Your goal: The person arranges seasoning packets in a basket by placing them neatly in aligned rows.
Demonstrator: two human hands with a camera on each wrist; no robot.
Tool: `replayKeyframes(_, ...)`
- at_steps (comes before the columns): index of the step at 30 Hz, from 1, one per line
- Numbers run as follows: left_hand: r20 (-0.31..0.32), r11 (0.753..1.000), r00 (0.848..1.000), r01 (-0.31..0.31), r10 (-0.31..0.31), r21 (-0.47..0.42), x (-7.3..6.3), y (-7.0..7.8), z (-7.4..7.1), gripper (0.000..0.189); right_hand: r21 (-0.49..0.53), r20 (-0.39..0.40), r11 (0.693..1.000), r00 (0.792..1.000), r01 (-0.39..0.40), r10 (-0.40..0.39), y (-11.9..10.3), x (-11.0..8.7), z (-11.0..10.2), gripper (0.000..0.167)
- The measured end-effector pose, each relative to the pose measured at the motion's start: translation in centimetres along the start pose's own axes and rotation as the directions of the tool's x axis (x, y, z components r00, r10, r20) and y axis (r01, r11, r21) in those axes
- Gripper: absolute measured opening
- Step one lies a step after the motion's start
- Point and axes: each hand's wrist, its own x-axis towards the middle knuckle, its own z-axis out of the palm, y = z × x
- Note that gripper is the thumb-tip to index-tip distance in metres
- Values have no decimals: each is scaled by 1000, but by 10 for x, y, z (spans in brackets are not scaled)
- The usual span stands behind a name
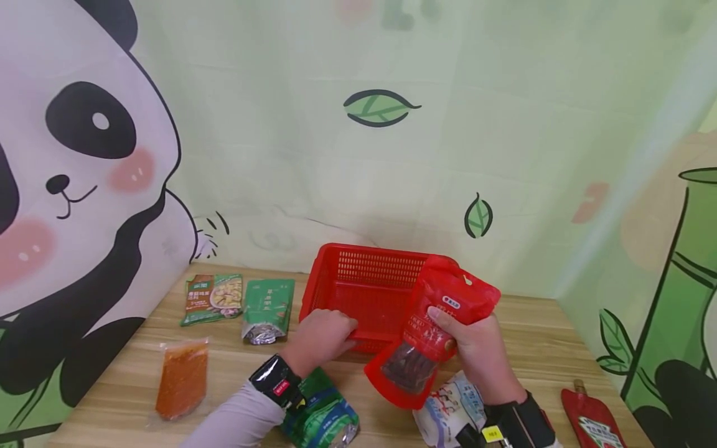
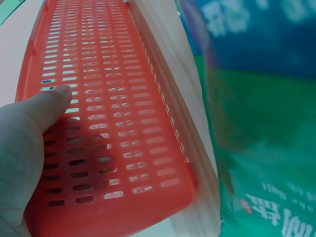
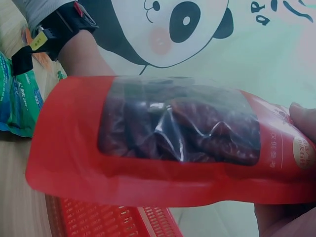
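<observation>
My right hand (image 1: pixel 482 348) grips a red pouch (image 1: pixel 411 339) by its right side, thumb across the front. Through the pouch's clear window (image 3: pixel 182 123), dark brown pieces show in the right wrist view. The pouch is tilted and hangs over the right front of a red plastic basket (image 1: pixel 319 274). At the basket's near wall (image 2: pixel 118 148), my left hand (image 1: pixel 322 336) holds the rim, its thumb lying on the outer face in the left wrist view; the other fingers are hidden behind the wall.
Beneath my left wrist lies a green-blue bag (image 1: pixel 322 414); a white printed package (image 1: pixel 450 407) sits under the right wrist. Left of the basket are a green pouch (image 1: pixel 269 305), a soup-picture packet (image 1: pixel 213 298) and an orange-filled bag (image 1: pixel 182 379). A red spouted pouch (image 1: pixel 592 417) lies far right.
</observation>
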Motion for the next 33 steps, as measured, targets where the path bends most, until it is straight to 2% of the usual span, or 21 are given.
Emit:
replayKeyframes(7, -58, 1000, 998, -12, 13, 17, 1, -1, 5, 24, 25, -31, 998, 998, -52, 53, 0, 20, -1, 74)
replayKeyframes(12, -31, 999, 1000, 4, -3, 52, 2, 1, 5, 25, 55, -45, 996, 996, -75, 77, -1, 38, -4, 73)
replayKeyframes(17, 1, 997, 1000, 9, -9, 81, 3, 2, 4, 27, 17, -85, 995, 992, -95, 96, -2, 55, -10, 81)
replayKeyframes(23, 4, 995, 1000, 16, -17, 95, 4, 2, 4, 27, -3, -168, 990, 976, -141, 139, -2, 74, -19, 87)
replayKeyframes(29, 13, 994, 1000, 17, -19, 111, 4, 2, 4, 27, 19, -203, 988, 967, -151, 152, -1, 90, -23, 86)
replayKeyframes(33, 27, 994, 1000, 10, -13, 112, 5, 3, 3, 27, -3, -254, 987, 955, -161, 155, 0, 97, -27, 85)
